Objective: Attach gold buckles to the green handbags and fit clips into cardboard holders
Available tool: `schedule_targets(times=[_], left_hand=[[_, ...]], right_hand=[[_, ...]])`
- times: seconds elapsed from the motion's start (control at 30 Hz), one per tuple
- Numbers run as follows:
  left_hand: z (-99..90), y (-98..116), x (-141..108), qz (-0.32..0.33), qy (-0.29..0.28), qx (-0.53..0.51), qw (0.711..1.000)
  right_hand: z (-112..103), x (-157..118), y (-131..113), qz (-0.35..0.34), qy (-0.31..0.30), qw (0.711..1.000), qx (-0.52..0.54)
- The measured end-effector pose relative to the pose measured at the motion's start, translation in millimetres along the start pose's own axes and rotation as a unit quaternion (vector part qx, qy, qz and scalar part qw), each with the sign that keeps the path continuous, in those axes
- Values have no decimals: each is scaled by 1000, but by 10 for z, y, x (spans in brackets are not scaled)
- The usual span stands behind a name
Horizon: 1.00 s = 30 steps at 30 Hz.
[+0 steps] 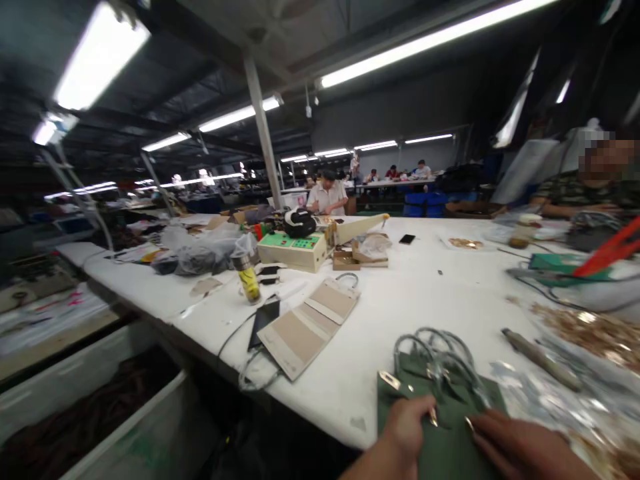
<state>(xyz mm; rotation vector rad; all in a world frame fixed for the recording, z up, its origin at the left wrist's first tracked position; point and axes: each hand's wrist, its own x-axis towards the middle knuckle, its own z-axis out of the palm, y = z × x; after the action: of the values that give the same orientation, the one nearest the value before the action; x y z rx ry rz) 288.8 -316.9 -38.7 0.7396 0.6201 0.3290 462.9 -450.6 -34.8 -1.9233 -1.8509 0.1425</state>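
A dark green handbag (443,437) with grey wrapped handles (435,347) lies at the table's near edge. My left hand (405,430) grips it on the left, its thumb across the front beside a small gold metal fitting (433,416). Another gold plate (389,380) shows at the bag's upper left corner. On the right side my right hand (520,443) is closed at the bag, fingers pressed together. At its fingertips shines a small metal piece (469,424); whether it is fixed to the bag I cannot tell. The bag's lower part runs out of view.
An unfolded beige bag panel (315,323) lies left on the white table (395,300). Behind it stand a cream machine (295,253) and a tumbler (247,280). Gold hardware (590,333) in plastic and a dark tool (540,360) lie right. Co-workers sit across and at right.
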Motion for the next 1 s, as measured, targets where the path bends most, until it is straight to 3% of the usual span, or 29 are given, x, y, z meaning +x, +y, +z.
schedule_targets(times=[0.07, 0.13, 0.3, 0.47, 0.63, 0.8, 0.93, 1.0], left_hand=[[106, 55, -80, -88, -15, -48, 995], [168, 138, -108, -97, -6, -60, 993], [198, 249, -96, -127, 4, -62, 990], [222, 256, -126, -119, 26, -65, 990], [228, 255, -137, -105, 36, -61, 992], [215, 195, -112, -65, 34, -45, 996], [228, 159, -82, -40, 45, -40, 997], [220, 168, -80, -38, 40, -40, 998]], right_hand=[[-229, 27, -196, 22, -20, 998, -48], [-357, 87, -292, 35, -49, 993, -100], [-353, 145, -350, 77, -46, 983, -163], [-393, 181, -456, 92, -50, 975, -196], [-528, 204, -483, 52, -121, 971, -201], [-520, 353, -631, 94, -182, 950, -234], [-478, 524, -775, 148, -182, 942, -240], [-477, 515, -782, 161, -149, 948, -230]])
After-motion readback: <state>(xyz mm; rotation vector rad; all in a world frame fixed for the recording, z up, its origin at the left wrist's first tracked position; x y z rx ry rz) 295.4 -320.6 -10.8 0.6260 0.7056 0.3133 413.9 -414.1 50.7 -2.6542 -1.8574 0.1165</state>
